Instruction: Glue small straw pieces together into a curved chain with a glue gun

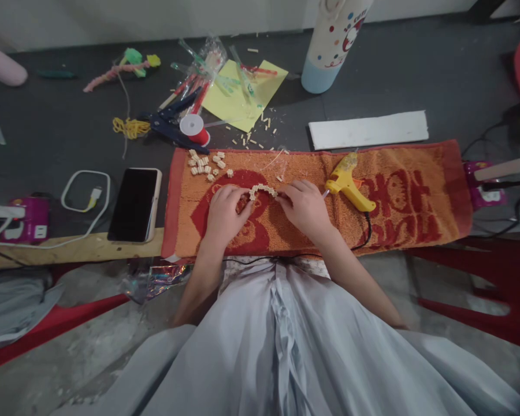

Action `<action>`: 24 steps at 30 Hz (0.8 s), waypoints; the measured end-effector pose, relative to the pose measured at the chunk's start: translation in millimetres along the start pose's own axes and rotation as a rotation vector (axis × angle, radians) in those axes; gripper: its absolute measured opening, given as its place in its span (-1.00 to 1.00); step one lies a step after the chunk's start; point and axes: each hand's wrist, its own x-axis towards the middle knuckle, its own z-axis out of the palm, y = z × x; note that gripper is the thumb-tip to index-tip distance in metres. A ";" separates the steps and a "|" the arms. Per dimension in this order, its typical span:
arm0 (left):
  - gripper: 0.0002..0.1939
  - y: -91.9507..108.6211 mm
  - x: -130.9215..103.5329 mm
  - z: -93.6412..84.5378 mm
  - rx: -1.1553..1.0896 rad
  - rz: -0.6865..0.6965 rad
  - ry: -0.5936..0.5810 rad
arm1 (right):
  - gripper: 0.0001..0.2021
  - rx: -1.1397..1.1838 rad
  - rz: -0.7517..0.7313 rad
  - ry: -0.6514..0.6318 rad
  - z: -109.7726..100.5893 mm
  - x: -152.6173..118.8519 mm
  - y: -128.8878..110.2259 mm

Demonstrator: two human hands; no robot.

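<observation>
Between my hands an arched string of small cream-coloured pieces (263,188) hangs just over or rests on the orange towel (303,231); I cannot tell which. My left hand (227,211) pinches its left end with thumb and fingers. At the right end, my right hand (305,208) closes its fingertips on the same string. A group of loose cream clusters (201,163) lies on the towel beyond my left hand. To the right of my right hand rests a yellow hot glue gun (349,184), its cord running toward the towel's near edge.
Behind the towel are a red thread spool (195,130), dark-handled pliers (169,121), yellow paper (242,95) with scattered cream bits, and a white strip (368,130). A tall bottle (331,52) stands farther back. On the left lie a phone (133,205) and a white cable (108,193).
</observation>
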 end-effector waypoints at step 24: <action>-0.77 3.4 -2.6 -2.2 -0.106 0.016 0.034 | -0.81 0.017 -0.047 0.107 4.6 0.5 1.2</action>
